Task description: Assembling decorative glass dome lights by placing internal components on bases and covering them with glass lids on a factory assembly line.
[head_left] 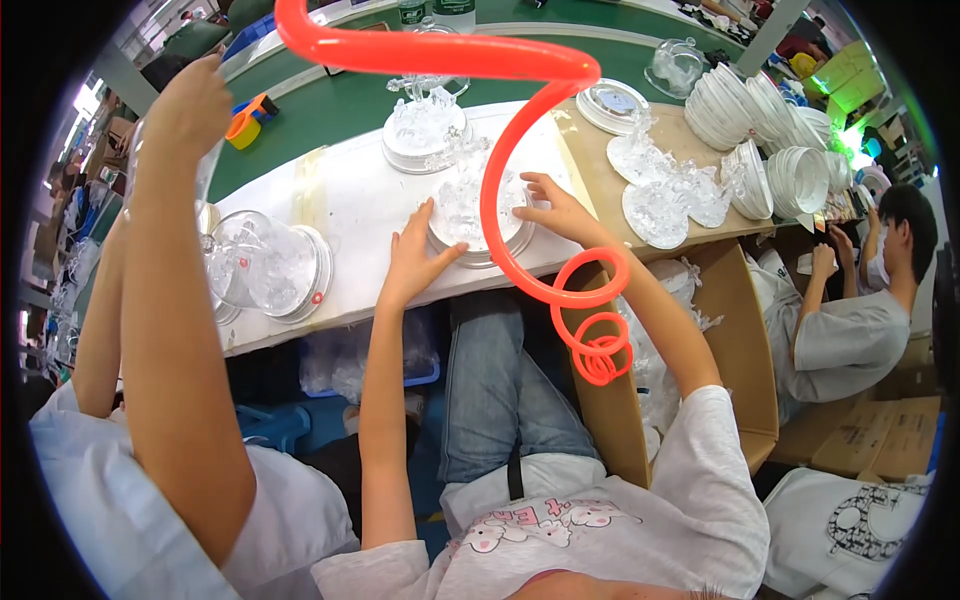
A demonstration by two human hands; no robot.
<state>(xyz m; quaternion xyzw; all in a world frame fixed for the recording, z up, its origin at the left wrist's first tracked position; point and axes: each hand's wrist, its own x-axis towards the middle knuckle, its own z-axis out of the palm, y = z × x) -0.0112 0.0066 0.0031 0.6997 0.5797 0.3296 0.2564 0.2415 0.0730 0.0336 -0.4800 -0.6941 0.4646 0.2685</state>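
A round white base (484, 252) with a clear plastic ornament (462, 195) on it lies on the white table covering in front of me. My left hand (418, 262) is closed on its left rim, thumb along the near edge and fingers at the side. From the right, my right hand (556, 212) holds the opposite rim, thumb and forefinger a little apart. The red coiled air hose (492, 200) hangs across the view and hides part of the ornament and base.
Another ornament on a base (425, 135) stands behind; a domed one (275, 265) sits left. Clear pieces (660, 200) and stacked white bases (730, 105) lie right. An open cardboard box (745, 350) is by my right arm. A neighbour's raised arm (175, 250) is left; another person (860, 310) sits right.
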